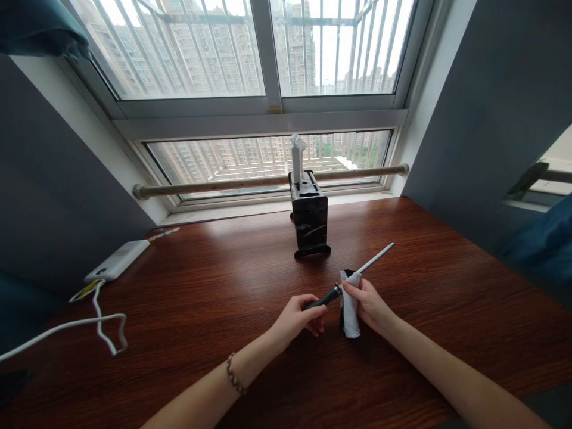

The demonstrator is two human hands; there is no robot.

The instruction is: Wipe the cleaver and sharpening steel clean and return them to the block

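My left hand (pixel 295 317) is closed around the black handle of a honing steel (pixel 376 257). The rod points up and to the right, above the table. In my right hand (pixel 370 302), a white tissue or cloth (pixel 351 317) is pinched around the rod just past the handle, its lower end hanging down. Something dark shows along the tissue's left edge; I cannot make out what it is. Beyond my hands stands a black slotted stand (pixel 311 223), with a white, tissue-like piece (pixel 297 158) sticking up from its top.
A reddish-brown wooden table (pixel 223 262) reaches to the window sill. On its left lie a white power strip or adapter (pixel 118 260) and a looping white cable (pixel 99 322). A horizontal pole (pixel 214 185) crosses in front of the barred window.
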